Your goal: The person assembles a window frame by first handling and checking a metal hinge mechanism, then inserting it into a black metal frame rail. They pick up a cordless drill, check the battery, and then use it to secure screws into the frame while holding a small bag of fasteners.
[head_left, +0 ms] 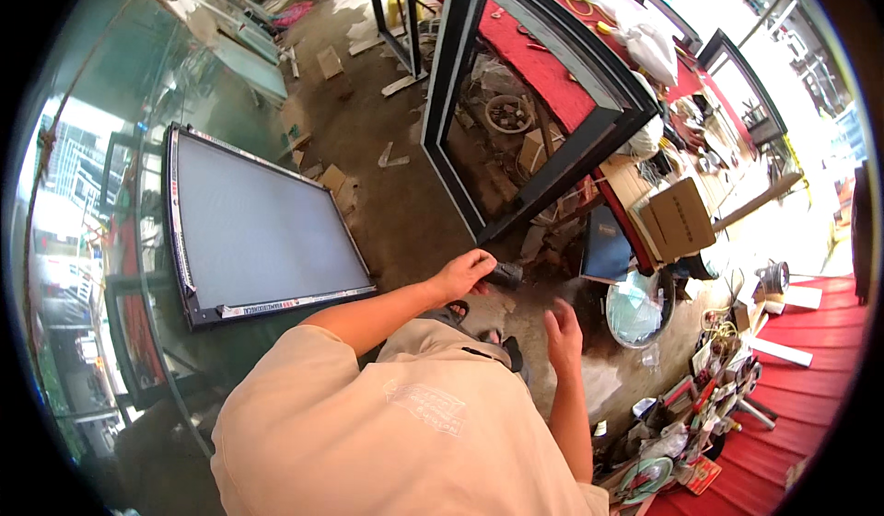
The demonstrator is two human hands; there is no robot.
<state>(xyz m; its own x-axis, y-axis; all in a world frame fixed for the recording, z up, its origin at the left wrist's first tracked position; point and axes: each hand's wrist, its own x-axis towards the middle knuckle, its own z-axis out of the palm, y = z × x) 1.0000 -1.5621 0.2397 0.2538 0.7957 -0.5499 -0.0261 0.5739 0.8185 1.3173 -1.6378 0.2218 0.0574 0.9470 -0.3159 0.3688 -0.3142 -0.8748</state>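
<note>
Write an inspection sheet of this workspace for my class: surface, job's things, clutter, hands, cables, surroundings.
Surface: red-covered table, items on it
Job's things: tilted black rectangular frame; grey rectangular panel with dark edging
Clutter: mixed heap of scraps, lower right
Hands: left hand curled beside a small dark object, grip unclear; right hand open, nothing seen held
Cables: looped yellow cord-like strand on the table
Surroundings: brown-grey floor; red ribbed sheeting

Black rectangular frame (571, 171), smooth, metal-looking; black-edged grey rectangular panel (267, 226), matt; red cloth-covered surface (520, 51), dull; brown cardboard piece (677, 220), matt; large green-tinted glass sheet (198, 102), glossy, reflective; grey-brown floor (345, 139), rough.
</note>
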